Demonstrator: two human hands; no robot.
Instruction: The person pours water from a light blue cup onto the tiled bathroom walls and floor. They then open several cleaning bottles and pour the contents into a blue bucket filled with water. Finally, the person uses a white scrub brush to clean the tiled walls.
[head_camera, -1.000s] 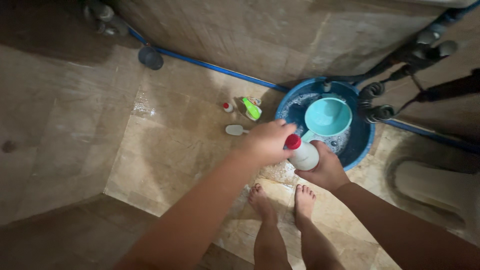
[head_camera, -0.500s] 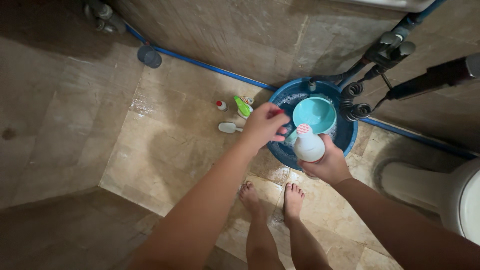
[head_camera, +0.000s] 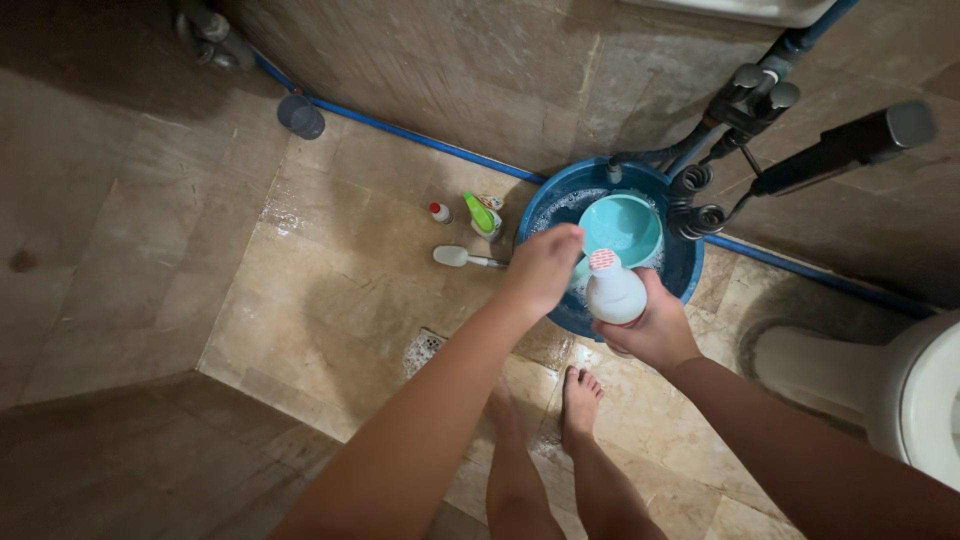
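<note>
So the right hand (head_camera: 655, 330) is wrapped around a white bottle (head_camera: 614, 292), held upright with its red-and-white top pointing up at the camera, right over the near rim of the blue bucket (head_camera: 690, 270). Left hand (head_camera: 545, 265) sits just beside the top, a bit left of it, fingers curled narrow, can't tell if it's pinching anything. A teal scoop (head_camera: 622, 225) sits in the bucket just past the bottle, brush (head_camera: 462, 258) off to the left on the floor

Both forearms are bare, with no sleeves, and both feet (head_camera: 560, 405) are bare too, standing without shoes or socks
</note>
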